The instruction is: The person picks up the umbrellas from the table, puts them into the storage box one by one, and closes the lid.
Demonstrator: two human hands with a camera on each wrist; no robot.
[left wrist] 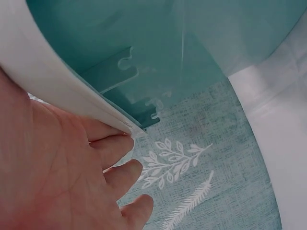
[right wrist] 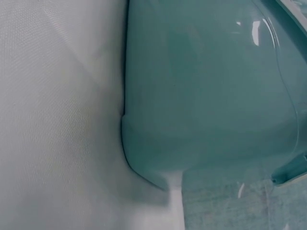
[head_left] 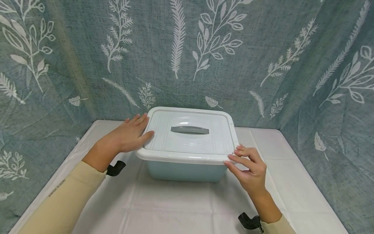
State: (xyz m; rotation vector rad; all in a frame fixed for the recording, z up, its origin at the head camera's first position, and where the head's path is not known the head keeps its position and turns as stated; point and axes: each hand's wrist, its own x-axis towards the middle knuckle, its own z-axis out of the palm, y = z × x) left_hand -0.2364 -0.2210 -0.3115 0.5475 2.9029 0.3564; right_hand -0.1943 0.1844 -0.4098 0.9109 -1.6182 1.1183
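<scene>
A lidded storage box stands in the middle of the table in the head view. Its white lid [head_left: 163, 136] sits on top and has a grey handle [head_left: 190, 130]. Below the lid shows the blue-green box body [head_left: 187, 171]. My left hand [head_left: 128, 135] lies along the lid's left edge, thumb on top and fingers extended. The left wrist view has that palm [left wrist: 62, 167] against the rim [left wrist: 53, 67]. At the front right corner, my right hand [head_left: 251, 167] holds the lid's edge between thumb and bent fingers. In the right wrist view, only the box side [right wrist: 206, 96] shows, not the hand.
A white cloth [head_left: 172, 208] covers the table. Blue-grey curtains [head_left: 157, 55] with white leaf prints hang behind it and on both sides. Black wrist devices [head_left: 116, 168] sit at both of the person's cuffs.
</scene>
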